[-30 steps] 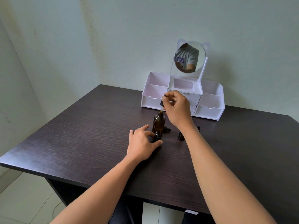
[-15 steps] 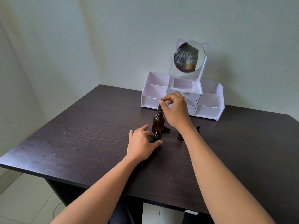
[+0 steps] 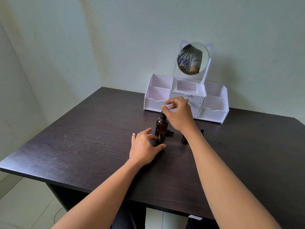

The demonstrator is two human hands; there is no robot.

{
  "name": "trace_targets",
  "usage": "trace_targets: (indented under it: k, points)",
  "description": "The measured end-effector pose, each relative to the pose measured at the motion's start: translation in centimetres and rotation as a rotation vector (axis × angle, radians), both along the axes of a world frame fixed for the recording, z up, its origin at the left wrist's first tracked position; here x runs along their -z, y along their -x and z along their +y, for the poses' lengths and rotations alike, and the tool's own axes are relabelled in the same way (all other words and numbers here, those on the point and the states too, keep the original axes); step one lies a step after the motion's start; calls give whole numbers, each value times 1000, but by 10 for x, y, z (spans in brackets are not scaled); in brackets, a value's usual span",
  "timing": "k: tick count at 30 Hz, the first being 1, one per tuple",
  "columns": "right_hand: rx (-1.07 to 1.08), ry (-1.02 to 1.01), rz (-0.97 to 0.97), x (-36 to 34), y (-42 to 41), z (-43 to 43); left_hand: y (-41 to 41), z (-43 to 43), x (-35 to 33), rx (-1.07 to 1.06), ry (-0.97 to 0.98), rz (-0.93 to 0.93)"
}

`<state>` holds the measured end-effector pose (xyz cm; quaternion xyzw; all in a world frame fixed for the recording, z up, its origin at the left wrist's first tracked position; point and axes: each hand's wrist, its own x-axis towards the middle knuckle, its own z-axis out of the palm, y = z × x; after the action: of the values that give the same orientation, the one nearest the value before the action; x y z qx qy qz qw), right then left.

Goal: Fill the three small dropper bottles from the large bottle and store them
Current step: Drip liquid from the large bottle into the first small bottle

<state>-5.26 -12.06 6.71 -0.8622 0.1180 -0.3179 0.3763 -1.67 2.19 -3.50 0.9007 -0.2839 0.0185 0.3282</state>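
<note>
Dark table (image 3: 82,146) vs. pale wall (image 3: 148,30); white organizer (image 3: 212,113) w/ mirror (image 3: 193,58) stood at the far edge. Big bottle (image 3: 161,125) stood upright mid-table, on the near side of the organizer. Your R hand (image 3: 179,114) hung over it, thumb & index pinching the dropper (image 3: 162,115) at its neck. Your L hand (image 3: 145,146) lay on the table, fingers curled round a small bottle (image 3: 160,139), uncapped, just nearer than the big bottle. 2nd small bottle (image 3: 184,140) stood to the right, partly behind your R forearm.
</note>
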Motion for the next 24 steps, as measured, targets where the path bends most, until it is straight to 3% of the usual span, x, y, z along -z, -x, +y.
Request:
trace_targets:
  k: [24]
  points:
    - [-9,53,139,-1,1,-2,1,1,-1,2,-1,-3]
